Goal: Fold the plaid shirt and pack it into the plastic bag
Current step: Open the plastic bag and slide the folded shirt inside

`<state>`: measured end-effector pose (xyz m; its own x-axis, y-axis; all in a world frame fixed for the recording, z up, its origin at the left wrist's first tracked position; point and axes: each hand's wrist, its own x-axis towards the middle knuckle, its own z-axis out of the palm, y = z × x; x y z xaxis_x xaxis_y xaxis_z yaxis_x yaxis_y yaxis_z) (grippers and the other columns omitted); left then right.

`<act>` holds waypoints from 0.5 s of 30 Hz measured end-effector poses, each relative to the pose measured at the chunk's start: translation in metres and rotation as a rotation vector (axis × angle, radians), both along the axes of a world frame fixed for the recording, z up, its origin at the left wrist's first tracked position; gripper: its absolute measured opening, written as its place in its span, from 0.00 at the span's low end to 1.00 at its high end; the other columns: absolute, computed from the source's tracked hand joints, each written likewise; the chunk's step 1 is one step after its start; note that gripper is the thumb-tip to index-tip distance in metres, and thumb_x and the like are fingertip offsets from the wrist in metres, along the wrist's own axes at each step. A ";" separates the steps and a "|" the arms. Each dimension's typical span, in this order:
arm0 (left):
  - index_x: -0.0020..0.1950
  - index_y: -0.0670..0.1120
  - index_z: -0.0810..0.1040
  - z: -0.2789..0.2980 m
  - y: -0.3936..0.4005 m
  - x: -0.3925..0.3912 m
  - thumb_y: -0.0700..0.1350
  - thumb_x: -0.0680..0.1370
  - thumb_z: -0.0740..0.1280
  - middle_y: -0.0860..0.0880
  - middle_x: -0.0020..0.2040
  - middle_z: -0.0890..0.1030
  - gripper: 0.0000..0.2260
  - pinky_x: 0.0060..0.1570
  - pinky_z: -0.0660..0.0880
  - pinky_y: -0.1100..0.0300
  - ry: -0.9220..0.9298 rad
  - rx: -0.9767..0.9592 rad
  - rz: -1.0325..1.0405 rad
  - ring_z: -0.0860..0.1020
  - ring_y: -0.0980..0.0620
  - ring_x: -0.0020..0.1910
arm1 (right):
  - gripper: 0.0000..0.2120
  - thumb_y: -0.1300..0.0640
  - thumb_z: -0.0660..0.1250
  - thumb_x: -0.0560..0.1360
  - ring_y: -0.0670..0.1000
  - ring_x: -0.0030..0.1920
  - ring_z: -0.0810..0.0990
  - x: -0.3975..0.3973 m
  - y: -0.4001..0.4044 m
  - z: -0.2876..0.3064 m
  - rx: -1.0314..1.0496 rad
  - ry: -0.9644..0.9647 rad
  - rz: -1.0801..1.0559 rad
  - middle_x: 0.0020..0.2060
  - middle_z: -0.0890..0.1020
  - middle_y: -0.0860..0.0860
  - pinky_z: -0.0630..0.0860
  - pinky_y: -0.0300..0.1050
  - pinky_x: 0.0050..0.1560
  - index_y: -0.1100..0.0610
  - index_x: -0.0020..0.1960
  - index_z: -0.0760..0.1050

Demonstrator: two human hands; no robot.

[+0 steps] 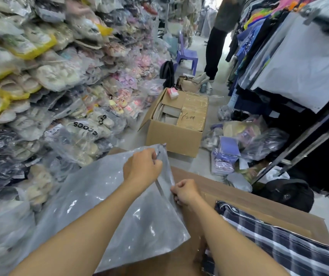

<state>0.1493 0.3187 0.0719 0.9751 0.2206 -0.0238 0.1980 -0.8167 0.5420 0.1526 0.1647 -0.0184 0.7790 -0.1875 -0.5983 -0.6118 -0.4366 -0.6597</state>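
My left hand (142, 166) and right hand (184, 192) pinch the plastic bag (104, 196) mouth, fingers closed on its edge. I should pull the lips apart wide before reaching for the plaid shirt (275, 242) on the bench (239, 198).

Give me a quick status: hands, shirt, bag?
Left hand and right hand both pinching the plastic bag edge. Plaid shirt on cardboard, not bagged. Nothing in the way.

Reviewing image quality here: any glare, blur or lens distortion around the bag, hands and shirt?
Head view: bright glare spots speckle the plastic bag; left hand, right hand and plaid shirt are fairly sharp; the stacked bagged goods at the left edge are smeared; wide-angle bending bows the clothes rack on the right; lighting is even, without hard shadows.
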 end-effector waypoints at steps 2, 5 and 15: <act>0.46 0.47 0.79 0.029 0.001 0.000 0.44 0.74 0.62 0.45 0.42 0.83 0.07 0.37 0.69 0.55 -0.124 0.140 0.006 0.78 0.40 0.42 | 0.14 0.61 0.71 0.76 0.50 0.23 0.74 -0.008 -0.010 0.002 -0.038 0.026 -0.034 0.27 0.78 0.54 0.73 0.41 0.25 0.56 0.36 0.70; 0.47 0.45 0.80 0.063 0.006 -0.002 0.43 0.75 0.61 0.44 0.43 0.82 0.08 0.36 0.69 0.54 -0.263 0.283 0.017 0.78 0.40 0.41 | 0.15 0.63 0.70 0.77 0.48 0.22 0.74 -0.020 -0.026 0.009 -0.074 0.047 -0.063 0.26 0.77 0.52 0.75 0.37 0.25 0.57 0.33 0.71; 0.57 0.49 0.74 0.031 -0.029 -0.034 0.42 0.75 0.62 0.46 0.49 0.83 0.11 0.41 0.74 0.53 -0.044 0.228 -0.180 0.80 0.40 0.50 | 0.13 0.63 0.66 0.79 0.53 0.23 0.78 -0.044 -0.044 0.039 0.068 -0.015 0.098 0.31 0.78 0.57 0.71 0.39 0.20 0.58 0.37 0.70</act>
<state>0.1154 0.2899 0.1029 0.9980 0.0389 0.0496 0.0194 -0.9382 0.3454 0.1090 0.1207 0.0203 0.8008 -0.0699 -0.5948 -0.5581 -0.4476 -0.6987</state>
